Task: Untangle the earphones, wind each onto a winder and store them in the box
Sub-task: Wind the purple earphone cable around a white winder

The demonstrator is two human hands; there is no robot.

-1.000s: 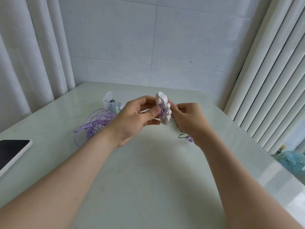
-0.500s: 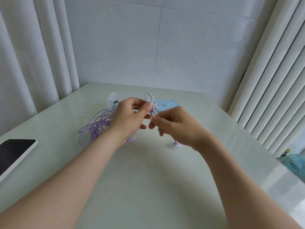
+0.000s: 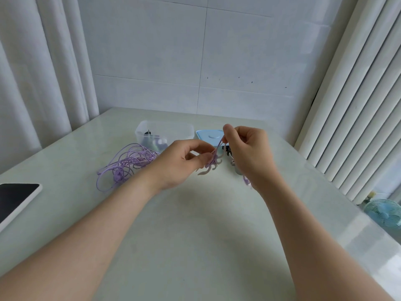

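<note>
Fingers (image 3: 206,156) of the left hand (image 3: 180,164) pinched shut on a pale winder (image 3: 209,168) with curled prongs, purple cord threaded through it; right hand (image 3: 249,148) fingers closed on that same purple cord (image 3: 219,144), raised just above and right of the winder. Left of the hands, lying loose on the tabletop (image 3: 195,235), a tangled heap of purple earphones (image 3: 128,164), with a clear box (image 3: 165,132) behind it holding some dark items and a blue lid (image 3: 209,135) just beside the box. At the left edge, a dark-screened phone (image 3: 15,198).
</note>
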